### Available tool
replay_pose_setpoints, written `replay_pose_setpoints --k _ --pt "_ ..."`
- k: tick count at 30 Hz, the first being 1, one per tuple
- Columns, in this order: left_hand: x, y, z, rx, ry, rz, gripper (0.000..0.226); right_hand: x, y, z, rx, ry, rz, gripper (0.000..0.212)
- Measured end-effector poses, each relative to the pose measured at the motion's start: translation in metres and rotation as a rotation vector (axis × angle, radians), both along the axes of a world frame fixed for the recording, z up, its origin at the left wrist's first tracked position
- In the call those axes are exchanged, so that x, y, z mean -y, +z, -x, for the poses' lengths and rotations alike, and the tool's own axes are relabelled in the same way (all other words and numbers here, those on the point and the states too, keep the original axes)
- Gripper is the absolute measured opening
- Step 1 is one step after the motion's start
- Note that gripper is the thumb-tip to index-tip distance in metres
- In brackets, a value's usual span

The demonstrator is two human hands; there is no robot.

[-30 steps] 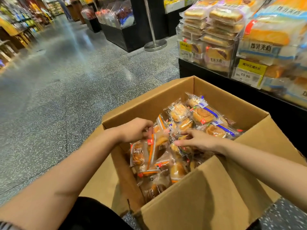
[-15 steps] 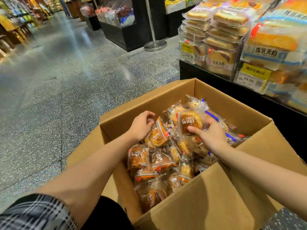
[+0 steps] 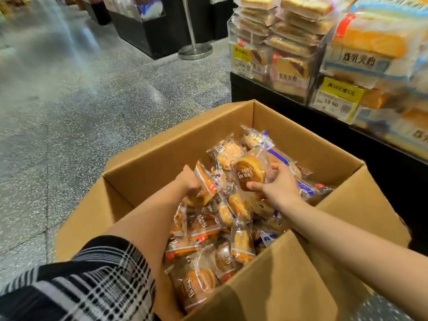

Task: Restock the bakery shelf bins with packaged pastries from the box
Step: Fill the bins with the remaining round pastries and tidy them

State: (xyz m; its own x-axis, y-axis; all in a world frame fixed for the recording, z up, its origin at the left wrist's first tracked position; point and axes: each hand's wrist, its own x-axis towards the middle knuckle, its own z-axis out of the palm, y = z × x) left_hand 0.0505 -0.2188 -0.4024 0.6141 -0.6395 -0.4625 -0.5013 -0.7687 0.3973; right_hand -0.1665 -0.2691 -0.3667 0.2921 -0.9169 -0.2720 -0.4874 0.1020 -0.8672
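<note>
An open cardboard box [image 3: 289,126] stands on the floor, heaped with several clear-wrapped pastries [image 3: 220,228]. My right hand [image 3: 278,188] grips one brown round pastry packet [image 3: 251,173], lifted upright above the heap. My left hand [image 3: 191,180] reaches in at the box's left side and holds an orange-striped pastry packet [image 3: 205,181] against the pile. The clear shelf bins [image 3: 273,49] stand on the black display beyond the box, at the upper right, stacked with sandwich-cake packs.
Yellow price tags [image 3: 339,96] hang on the bin fronts. The black display base [image 3: 301,117] runs right behind the box. A metal stanchion base [image 3: 195,50] and dark display stands [image 3: 148,31] sit further along the speckled aisle floor [image 3: 81,100] to the left.
My right hand has picked a brown pastry packet out of the heap and raised it. My left hand has taken hold of an orange-striped packet. The view has tilted closer to the shelf.
</note>
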Motion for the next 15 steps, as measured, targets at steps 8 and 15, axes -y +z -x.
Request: replay_pose_setpoints --k 8,15 --pt "-0.014 -0.014 0.004 0.073 -0.008 -0.002 0.082 0.001 -0.005 0.0 0.129 -0.014 -0.091 0.048" --pt "-0.024 0.008 0.014 -0.053 0.047 -0.014 0.088 -0.001 0.001 0.002 0.239 -0.002 -0.135 0.034"
